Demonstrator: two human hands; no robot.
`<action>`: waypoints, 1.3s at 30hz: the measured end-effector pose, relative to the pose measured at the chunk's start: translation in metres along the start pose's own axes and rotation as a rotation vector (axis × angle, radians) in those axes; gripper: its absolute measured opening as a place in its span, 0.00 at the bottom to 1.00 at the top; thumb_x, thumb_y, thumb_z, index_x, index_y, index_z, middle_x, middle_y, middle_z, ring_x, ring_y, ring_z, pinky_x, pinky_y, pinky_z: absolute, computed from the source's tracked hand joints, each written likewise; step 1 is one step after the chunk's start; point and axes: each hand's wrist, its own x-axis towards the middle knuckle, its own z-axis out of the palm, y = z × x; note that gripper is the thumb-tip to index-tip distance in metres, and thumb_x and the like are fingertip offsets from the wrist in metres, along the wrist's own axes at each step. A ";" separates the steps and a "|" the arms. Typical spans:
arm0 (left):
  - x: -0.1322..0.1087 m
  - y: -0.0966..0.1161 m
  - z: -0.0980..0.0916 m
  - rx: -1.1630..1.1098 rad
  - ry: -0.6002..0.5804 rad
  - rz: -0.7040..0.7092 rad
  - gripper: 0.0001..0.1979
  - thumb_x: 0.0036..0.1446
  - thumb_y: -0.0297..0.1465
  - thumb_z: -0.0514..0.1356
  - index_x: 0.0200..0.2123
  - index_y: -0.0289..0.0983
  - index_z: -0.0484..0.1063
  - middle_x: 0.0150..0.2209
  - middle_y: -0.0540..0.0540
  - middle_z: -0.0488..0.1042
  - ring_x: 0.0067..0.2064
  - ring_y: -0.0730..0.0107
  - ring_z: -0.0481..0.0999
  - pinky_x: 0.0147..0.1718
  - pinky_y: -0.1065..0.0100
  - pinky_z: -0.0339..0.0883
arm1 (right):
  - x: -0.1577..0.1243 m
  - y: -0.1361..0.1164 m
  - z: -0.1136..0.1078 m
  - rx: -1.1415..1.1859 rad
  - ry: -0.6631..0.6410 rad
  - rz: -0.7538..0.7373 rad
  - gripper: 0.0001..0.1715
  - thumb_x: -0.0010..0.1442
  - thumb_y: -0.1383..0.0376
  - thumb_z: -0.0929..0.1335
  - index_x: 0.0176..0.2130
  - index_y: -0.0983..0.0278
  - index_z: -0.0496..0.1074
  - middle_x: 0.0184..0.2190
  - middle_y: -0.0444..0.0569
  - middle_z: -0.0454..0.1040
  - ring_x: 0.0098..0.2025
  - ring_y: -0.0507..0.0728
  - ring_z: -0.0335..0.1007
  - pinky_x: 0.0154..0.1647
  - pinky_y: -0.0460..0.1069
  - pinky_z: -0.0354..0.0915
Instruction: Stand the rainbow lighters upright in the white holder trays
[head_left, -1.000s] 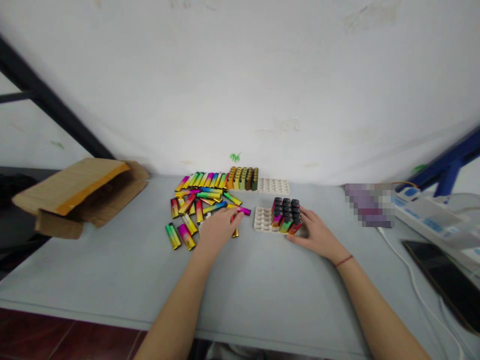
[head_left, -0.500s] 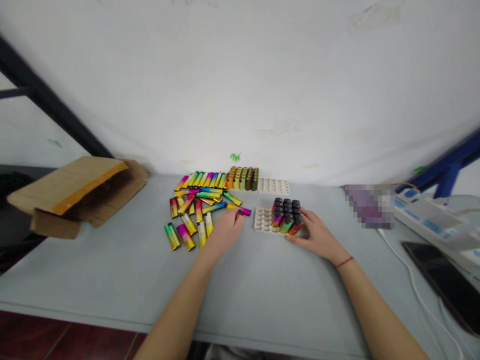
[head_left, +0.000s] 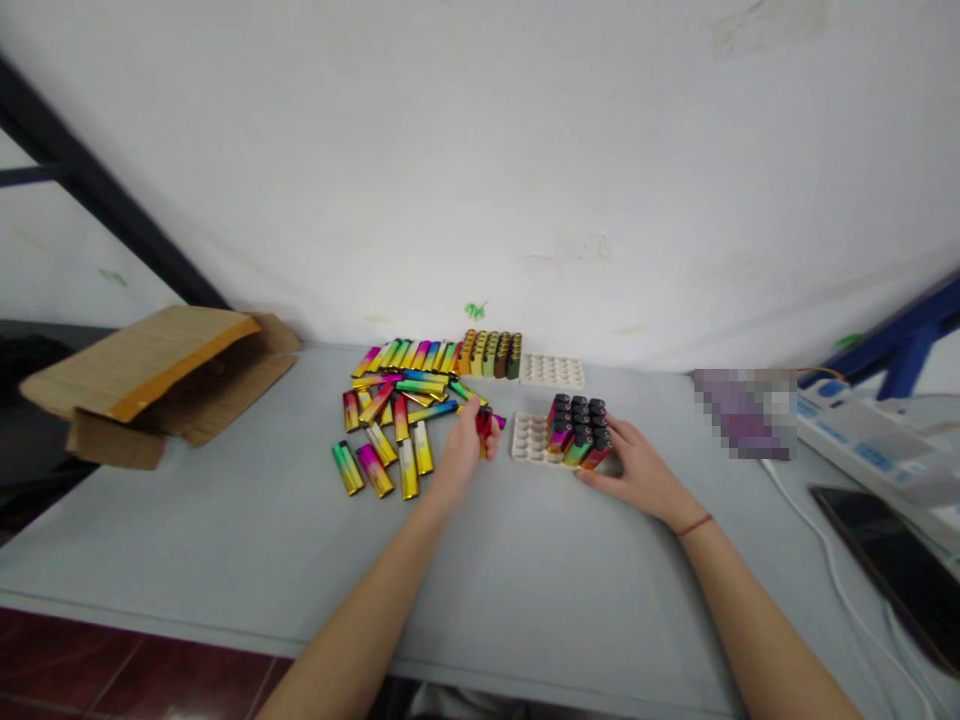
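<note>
My left hand (head_left: 463, 452) is closed round a red lighter (head_left: 484, 421), held upright just left of a white holed tray (head_left: 528, 440). Several lighters with black tops (head_left: 578, 428) stand in the right part of that tray. My right hand (head_left: 634, 466) rests against the tray's right side, fingers curled on its edge. To the left lies a loose pile of rainbow-coloured lighters (head_left: 397, 415) on the grey table (head_left: 480, 560).
A row of standing lighters (head_left: 491, 355) and a second white tray (head_left: 552, 371) sit by the wall. An open cardboard box (head_left: 154, 375) lies at the left. A power strip (head_left: 862, 440), white cable and a dark phone (head_left: 896, 560) are at the right.
My left hand left the pile with a red lighter and moved right toward the tray, lifting it upright. My right hand stayed on the tray.
</note>
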 end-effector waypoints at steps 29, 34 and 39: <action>-0.005 0.003 0.001 -0.181 0.142 0.012 0.16 0.52 0.37 0.46 0.15 0.40 0.55 0.11 0.56 0.47 0.14 0.79 0.43 0.14 0.75 0.38 | 0.003 -0.002 0.000 0.006 -0.003 -0.004 0.41 0.59 0.42 0.68 0.60 0.65 0.66 0.61 0.62 0.68 0.62 0.71 0.66 0.65 0.67 0.60; -0.004 0.000 0.002 -0.211 0.143 0.041 0.15 0.52 0.38 0.45 0.17 0.40 0.56 0.11 0.57 0.47 0.14 0.79 0.42 0.14 0.76 0.38 | 0.003 -0.001 -0.001 0.014 -0.006 0.000 0.42 0.58 0.43 0.68 0.61 0.66 0.66 0.61 0.63 0.68 0.62 0.72 0.65 0.64 0.68 0.60; -0.002 -0.002 0.002 -0.249 0.180 0.033 0.17 0.53 0.44 0.47 0.18 0.40 0.57 0.12 0.58 0.47 0.14 0.80 0.43 0.13 0.76 0.39 | 0.003 -0.002 -0.002 0.018 -0.011 -0.004 0.40 0.58 0.43 0.68 0.60 0.64 0.66 0.61 0.61 0.68 0.62 0.70 0.65 0.65 0.66 0.60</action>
